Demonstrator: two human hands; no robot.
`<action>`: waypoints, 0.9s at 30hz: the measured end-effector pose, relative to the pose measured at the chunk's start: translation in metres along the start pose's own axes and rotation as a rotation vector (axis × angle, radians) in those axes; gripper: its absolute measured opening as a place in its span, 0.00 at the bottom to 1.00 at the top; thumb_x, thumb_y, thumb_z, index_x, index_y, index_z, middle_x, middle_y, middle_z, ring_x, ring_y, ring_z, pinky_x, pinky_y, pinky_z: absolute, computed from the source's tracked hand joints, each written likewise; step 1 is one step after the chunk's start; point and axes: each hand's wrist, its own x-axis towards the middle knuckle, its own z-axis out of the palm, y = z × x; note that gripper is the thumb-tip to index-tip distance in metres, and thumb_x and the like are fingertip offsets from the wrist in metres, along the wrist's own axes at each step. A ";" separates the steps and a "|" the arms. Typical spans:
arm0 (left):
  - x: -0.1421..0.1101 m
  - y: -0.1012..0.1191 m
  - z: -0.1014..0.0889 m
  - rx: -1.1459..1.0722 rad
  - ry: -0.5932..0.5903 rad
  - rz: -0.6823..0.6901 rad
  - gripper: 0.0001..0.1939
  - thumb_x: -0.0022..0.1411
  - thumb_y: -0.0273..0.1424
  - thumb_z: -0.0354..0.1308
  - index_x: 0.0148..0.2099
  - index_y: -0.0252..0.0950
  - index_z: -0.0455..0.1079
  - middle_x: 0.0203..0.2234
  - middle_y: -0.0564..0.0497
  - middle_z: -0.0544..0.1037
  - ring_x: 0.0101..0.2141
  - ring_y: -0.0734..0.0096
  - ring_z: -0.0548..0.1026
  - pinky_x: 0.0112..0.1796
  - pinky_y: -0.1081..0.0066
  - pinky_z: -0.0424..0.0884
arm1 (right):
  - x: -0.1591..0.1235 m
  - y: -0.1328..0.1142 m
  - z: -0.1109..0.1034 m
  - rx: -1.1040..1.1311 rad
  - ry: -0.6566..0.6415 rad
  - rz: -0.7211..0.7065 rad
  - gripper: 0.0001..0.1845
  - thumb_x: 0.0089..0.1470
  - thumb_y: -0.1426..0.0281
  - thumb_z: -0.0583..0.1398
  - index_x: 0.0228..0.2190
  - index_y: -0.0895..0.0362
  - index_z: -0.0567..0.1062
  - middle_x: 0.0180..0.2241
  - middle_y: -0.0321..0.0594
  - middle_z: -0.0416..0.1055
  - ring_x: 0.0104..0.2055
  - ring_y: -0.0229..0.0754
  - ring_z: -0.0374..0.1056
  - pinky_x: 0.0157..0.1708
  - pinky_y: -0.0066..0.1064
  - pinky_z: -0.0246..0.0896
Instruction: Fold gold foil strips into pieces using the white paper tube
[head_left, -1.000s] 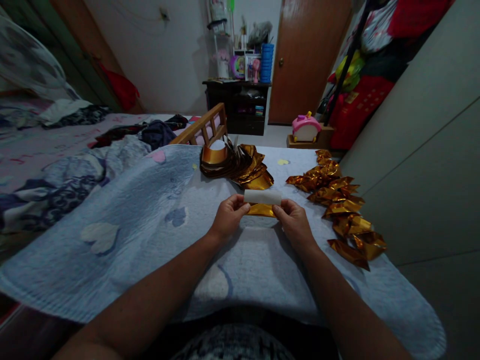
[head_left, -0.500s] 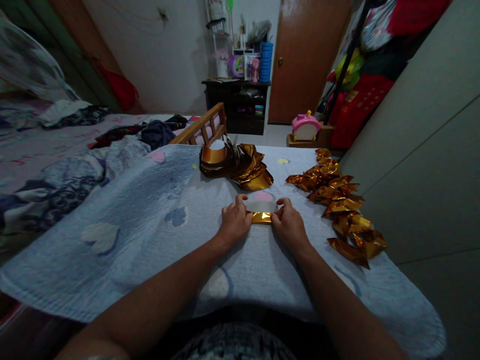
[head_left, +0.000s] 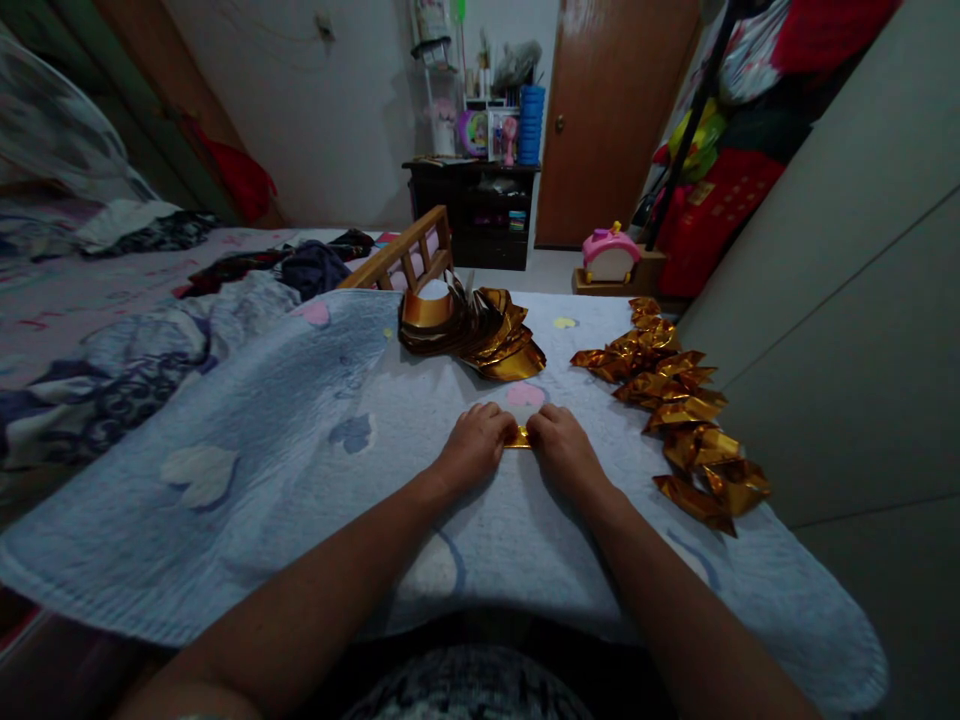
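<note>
Between my two hands lies a narrow folded strip of gold foil paper point(head_left: 518, 438) on the blue cloth. My left hand point(head_left: 478, 440) is closed on its left end, fingers curled over it. The right end is pinched by my right hand point(head_left: 557, 445), and only a short shiny middle part shows between them. Beyond my hands is a fanned stack of gold foil sheets point(head_left: 502, 340). Off to the right, several folded gold foil pieces point(head_left: 686, 410) form a row, some overlapping.
A light blue quilted cloth point(head_left: 300, 480) with heart shapes covers the surface. A wooden rail point(head_left: 397, 255) stands behind the foil stack. A pink toy case point(head_left: 611, 257) sits on a box at the back right. A pale cabinet panel point(head_left: 847, 330) rises close on the right.
My hands have drawn slightly together and my fingers have curled down over the foil strip. Its pale upright flap no longer shows, and the strip looks narrower.
</note>
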 end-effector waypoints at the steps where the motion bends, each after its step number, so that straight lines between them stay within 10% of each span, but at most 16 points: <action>1: -0.001 -0.001 -0.001 0.019 -0.004 -0.009 0.11 0.67 0.25 0.50 0.42 0.39 0.74 0.40 0.47 0.74 0.44 0.60 0.69 0.45 0.62 0.63 | 0.001 0.000 0.000 0.013 -0.021 -0.017 0.12 0.61 0.78 0.54 0.31 0.57 0.75 0.36 0.43 0.71 0.40 0.45 0.63 0.40 0.33 0.54; 8: -0.005 -0.006 -0.007 0.123 -0.080 -0.084 0.08 0.68 0.31 0.52 0.48 0.42 0.70 0.45 0.48 0.72 0.48 0.56 0.67 0.49 0.58 0.61 | 0.003 -0.014 0.001 -0.071 0.004 0.083 0.05 0.59 0.72 0.57 0.34 0.59 0.74 0.38 0.48 0.71 0.43 0.48 0.63 0.43 0.36 0.55; 15: -0.009 -0.008 -0.011 0.120 -0.119 -0.069 0.09 0.70 0.33 0.50 0.50 0.42 0.67 0.48 0.47 0.71 0.49 0.56 0.66 0.49 0.57 0.60 | 0.006 -0.031 0.008 -0.208 0.043 0.221 0.21 0.59 0.53 0.59 0.40 0.59 0.72 0.41 0.52 0.71 0.44 0.55 0.64 0.42 0.41 0.55; 27: -0.011 -0.011 -0.011 0.118 -0.131 -0.057 0.09 0.69 0.31 0.51 0.51 0.43 0.66 0.48 0.48 0.71 0.48 0.58 0.65 0.50 0.59 0.60 | -0.002 -0.019 0.002 -0.207 0.032 0.245 0.24 0.59 0.50 0.60 0.46 0.56 0.69 0.43 0.50 0.69 0.45 0.54 0.63 0.41 0.40 0.53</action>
